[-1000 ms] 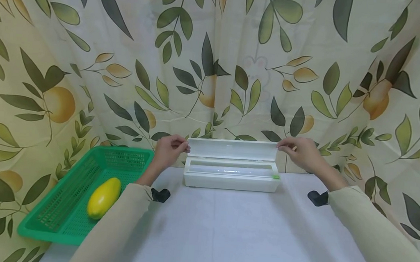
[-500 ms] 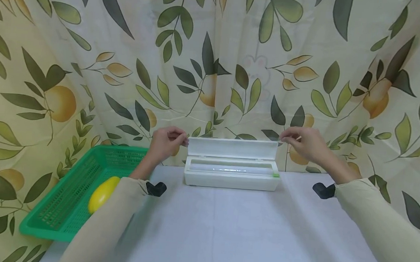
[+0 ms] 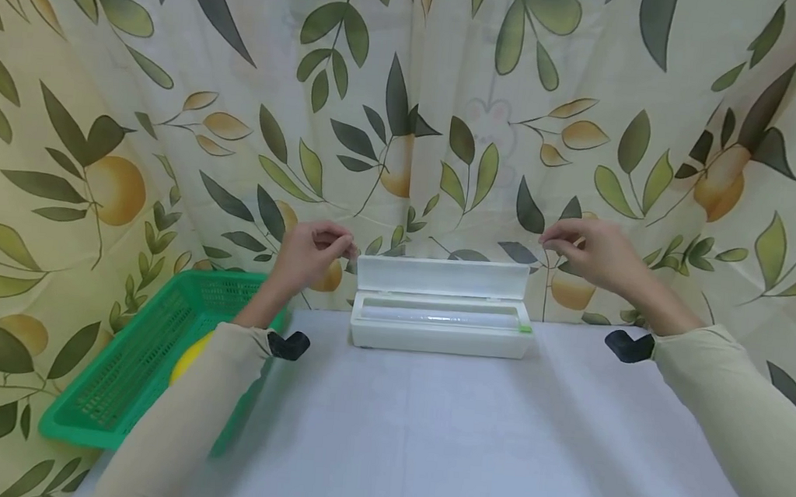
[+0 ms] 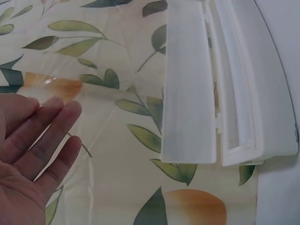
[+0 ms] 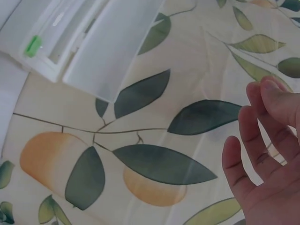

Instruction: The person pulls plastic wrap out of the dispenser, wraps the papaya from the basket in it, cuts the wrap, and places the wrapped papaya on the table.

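A white cling film dispenser (image 3: 440, 341) stands on the table with its lid (image 3: 442, 278) raised. A clear roll (image 3: 435, 315) lies inside, and a green slider (image 3: 525, 329) sits at the right end. Beyond the lid's left corner, my left hand (image 3: 313, 253) pinches the edge of see-through cling film. My right hand (image 3: 594, 252) pinches it too, thumb against forefinger, above and right of the lid. Faint glints of cling film (image 4: 49, 80) show by the fingers in the left wrist view; its outline is hard to make out.
A green plastic basket (image 3: 87, 403) stands on the left with a yellow oval fruit (image 3: 187, 357), partly hidden by my left sleeve. A leaf-patterned curtain (image 3: 442, 221) hangs close behind the dispenser. White cloth (image 3: 439, 439) covers the table.
Both hands have risen above the dispenser and moved slightly apart, still pinching. The dispenser stays in place. My left forearm now covers more of the yellow fruit.
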A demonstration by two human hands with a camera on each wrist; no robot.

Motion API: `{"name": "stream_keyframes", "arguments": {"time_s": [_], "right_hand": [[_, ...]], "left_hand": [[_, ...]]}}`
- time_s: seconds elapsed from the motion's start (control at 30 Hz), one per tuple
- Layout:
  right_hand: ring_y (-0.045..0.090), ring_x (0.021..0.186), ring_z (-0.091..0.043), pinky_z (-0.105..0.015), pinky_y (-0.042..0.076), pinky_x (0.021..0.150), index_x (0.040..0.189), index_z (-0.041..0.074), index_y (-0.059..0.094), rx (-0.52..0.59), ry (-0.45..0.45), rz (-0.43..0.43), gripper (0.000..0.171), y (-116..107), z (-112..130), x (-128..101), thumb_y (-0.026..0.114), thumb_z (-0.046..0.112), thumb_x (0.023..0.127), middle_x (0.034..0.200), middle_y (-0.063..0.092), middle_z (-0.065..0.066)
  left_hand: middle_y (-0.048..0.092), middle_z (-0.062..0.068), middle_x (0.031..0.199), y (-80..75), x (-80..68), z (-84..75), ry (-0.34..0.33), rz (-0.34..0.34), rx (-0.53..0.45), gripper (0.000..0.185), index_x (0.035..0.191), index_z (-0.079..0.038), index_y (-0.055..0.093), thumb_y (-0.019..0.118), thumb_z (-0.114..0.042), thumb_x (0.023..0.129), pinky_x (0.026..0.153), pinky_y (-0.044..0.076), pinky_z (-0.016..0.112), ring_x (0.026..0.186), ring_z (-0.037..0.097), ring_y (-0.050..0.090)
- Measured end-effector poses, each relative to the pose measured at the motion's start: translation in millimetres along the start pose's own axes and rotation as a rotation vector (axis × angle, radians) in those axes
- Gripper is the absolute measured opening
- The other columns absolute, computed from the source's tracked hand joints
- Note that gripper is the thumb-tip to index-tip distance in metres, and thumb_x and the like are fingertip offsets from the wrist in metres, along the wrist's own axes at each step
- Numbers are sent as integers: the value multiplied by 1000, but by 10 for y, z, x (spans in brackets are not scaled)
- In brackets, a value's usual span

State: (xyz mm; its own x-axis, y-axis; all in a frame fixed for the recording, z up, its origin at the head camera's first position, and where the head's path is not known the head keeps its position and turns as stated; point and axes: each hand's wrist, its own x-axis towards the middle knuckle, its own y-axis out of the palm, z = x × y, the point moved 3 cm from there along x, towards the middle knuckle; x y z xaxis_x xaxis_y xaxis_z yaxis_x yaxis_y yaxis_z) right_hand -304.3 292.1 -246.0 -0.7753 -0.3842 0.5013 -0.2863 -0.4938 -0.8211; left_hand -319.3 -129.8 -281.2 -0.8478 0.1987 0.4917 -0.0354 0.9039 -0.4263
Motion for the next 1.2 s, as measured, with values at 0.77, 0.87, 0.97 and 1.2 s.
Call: {"name": "stream_keyframes", "arguments": {"time_s": [0.77, 0.87, 0.97, 1.2], "right_hand": [[68, 79, -21, -9, 46, 65, 98, 7, 77, -48, -25, -45, 10, -391, 230, 47, 71, 0, 95, 95, 77, -9], [66, 75, -15, -9, 45, 64, 97, 8, 77, -65, -23, -49, 9, -431, 248, 42, 71, 2, 95, 93, 77, -6], [64, 74, -9, -9, 46, 65, 97, 9, 77, -73, -24, -50, 9, -477, 280, 36, 71, 2, 95, 92, 76, -4], [60, 72, 2, -7, 46, 66, 98, 7, 77, -51, -39, -68, 9, -562, 358, 12, 71, 0, 95, 93, 77, -6]], "left_hand": [[78, 12, 93, -208, 46, -416, 56, -22, 56, 15, 103, 0, 76, 71, -13, 98, 77, 58, 21, 83, 22, 76], [78, 12, 93, -232, 42, -465, 63, -19, 53, 15, 103, 0, 76, 70, -14, 99, 78, 58, 22, 84, 22, 76], [78, 11, 93, -259, 35, -524, 80, -16, 60, 15, 103, -1, 76, 70, -13, 99, 79, 58, 22, 83, 21, 76], [78, 11, 95, -301, 24, -620, 98, -11, 72, 15, 105, -1, 76, 70, -14, 99, 82, 58, 23, 85, 19, 76]]}}
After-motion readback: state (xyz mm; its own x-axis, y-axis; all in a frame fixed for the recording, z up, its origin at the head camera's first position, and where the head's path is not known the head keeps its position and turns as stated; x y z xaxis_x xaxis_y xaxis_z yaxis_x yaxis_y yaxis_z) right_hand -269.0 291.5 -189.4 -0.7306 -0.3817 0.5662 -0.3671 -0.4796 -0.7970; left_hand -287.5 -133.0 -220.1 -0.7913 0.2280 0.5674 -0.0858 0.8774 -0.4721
